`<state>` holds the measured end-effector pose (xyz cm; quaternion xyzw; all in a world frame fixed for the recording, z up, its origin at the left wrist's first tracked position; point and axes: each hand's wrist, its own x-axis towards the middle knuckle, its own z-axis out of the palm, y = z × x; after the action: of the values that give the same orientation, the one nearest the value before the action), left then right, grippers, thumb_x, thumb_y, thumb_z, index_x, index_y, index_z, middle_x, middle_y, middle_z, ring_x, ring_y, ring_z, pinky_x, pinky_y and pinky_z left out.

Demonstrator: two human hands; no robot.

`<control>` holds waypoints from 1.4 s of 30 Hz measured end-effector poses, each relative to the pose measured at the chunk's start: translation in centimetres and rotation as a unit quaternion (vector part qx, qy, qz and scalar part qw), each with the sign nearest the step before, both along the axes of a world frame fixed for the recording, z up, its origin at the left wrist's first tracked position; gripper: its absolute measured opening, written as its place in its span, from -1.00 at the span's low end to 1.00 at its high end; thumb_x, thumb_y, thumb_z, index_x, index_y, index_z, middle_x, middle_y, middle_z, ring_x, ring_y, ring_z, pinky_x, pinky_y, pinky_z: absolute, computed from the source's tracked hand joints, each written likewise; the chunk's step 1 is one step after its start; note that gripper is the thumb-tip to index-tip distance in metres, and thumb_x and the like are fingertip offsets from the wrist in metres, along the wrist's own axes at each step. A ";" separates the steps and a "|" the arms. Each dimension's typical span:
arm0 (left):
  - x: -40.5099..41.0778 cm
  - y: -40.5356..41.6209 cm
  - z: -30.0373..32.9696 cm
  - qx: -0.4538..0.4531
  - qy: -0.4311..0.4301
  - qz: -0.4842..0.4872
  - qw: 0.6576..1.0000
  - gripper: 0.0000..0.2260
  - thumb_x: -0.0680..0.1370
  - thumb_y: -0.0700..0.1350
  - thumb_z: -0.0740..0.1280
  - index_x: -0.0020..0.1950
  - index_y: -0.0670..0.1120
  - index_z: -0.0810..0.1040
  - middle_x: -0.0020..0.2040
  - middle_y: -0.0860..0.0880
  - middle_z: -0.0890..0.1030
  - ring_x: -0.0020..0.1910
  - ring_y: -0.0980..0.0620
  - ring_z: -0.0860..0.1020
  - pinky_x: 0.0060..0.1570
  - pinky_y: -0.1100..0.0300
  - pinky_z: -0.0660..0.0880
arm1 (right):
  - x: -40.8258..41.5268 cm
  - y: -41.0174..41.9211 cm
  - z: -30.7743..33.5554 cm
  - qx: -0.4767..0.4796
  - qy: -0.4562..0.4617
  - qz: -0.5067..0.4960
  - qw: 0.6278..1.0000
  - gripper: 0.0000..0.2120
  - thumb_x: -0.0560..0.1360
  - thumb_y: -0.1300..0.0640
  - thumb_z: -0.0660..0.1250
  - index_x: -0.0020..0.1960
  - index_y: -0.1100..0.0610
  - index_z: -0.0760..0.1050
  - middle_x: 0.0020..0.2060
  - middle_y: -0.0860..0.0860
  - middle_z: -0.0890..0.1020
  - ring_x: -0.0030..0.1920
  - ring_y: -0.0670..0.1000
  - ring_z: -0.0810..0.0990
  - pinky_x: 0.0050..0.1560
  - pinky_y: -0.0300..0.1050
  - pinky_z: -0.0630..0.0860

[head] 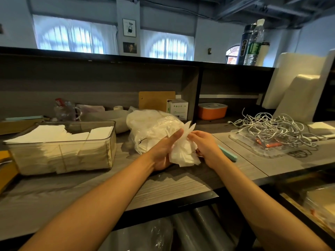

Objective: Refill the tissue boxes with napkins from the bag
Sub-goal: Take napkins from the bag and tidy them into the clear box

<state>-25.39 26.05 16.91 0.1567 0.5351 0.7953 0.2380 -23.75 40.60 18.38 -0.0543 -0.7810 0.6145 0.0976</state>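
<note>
Both hands hold a wad of napkins (183, 151) above the counter's (172, 185) front edge: left hand (164, 153) cupping it, right hand (204, 147) pinching its top. The plastic bag (148, 127) lies just behind; the clear tissue box (61, 147) sits apart, leftward.

The napkins (183, 151) are plain white. The bag (150, 127) is clear, with a milky white tone. The box (61, 147) is of clear, slightly smoky plastic, and the napkins inside look white to cream. The counter (172, 185) is grey with a fine wood-grain pattern and a black edge. The cables (272, 127) are white, on a clear tray (243, 142). A container (212, 111) is orange with a white lid. A small stick (228, 153) is light turquoise. The board (156, 100) is light brown. The curtains (72, 37) are white.
</note>
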 end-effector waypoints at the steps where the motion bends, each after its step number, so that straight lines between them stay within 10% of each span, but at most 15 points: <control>1: 0.0 0.1 -0.1 -0.001 0.004 -0.008 1.000 -0.45 0.48 0.12 0.34 0.39 -0.14 0.47 0.27 -0.20 0.61 0.22 -0.16 0.60 0.25 -0.08 0.53 | 0.0 0.0 0.0 0.005 0.013 -0.006 1.000 -0.85 0.58 0.03 0.32 -0.05 0.08 0.60 -0.14 0.00 0.61 -0.19 -0.07 0.51 -0.24 -0.21 0.42; 17: -1.2 0.1 -0.3 0.022 -0.010 0.126 0.992 -0.61 0.49 -0.09 0.44 0.25 -0.24 0.55 0.07 -0.23 0.68 -0.01 -0.18 0.68 0.07 -0.14 0.61 | -0.2 0.2 -0.4 0.036 0.079 0.020 0.996 -0.84 0.50 0.06 0.44 -0.16 0.15 0.63 -0.41 -0.05 0.55 -0.43 -0.16 0.43 -0.48 -0.36 0.34; 25: -0.5 -0.8 0.2 -0.073 0.054 0.002 0.996 -0.67 0.58 -0.20 0.34 0.35 -0.16 0.47 0.09 -0.18 0.66 0.02 -0.12 0.67 -0.03 0.01 0.63 | -0.4 0.8 -0.2 0.008 0.080 0.080 0.994 -0.47 0.54 0.01 0.37 0.47 -0.02 0.32 0.26 -0.09 0.47 0.27 -0.03 0.46 0.26 0.01 0.47; 33: -0.3 -1.1 0.5 -0.115 0.102 -0.062 0.986 -0.58 0.53 -0.20 0.40 0.37 -0.09 0.41 0.11 -0.13 0.64 0.08 -0.10 0.65 0.01 0.05 0.61 | -0.6 1.1 -0.6 -0.028 0.084 0.100 0.991 -0.51 0.47 0.19 0.44 0.37 0.03 0.44 0.16 0.03 0.58 0.17 0.04 0.59 0.16 0.04 0.58; 42: -1.6 -1.2 0.9 -0.161 0.218 0.288 0.918 -0.56 0.49 -0.11 0.50 0.32 -0.09 0.46 0.17 -0.06 0.61 0.12 -0.02 0.60 0.16 0.04 0.57 | -0.8 2.2 -1.1 -0.133 0.108 0.050 0.984 -0.72 0.44 0.26 0.47 0.10 0.03 0.57 0.04 0.08 0.69 0.08 0.11 0.67 0.15 0.20 0.58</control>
<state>-26.97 24.86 17.77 0.1246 0.7168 0.6784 -0.1021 -24.56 42.77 17.30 0.0387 -0.6790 0.7192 0.1421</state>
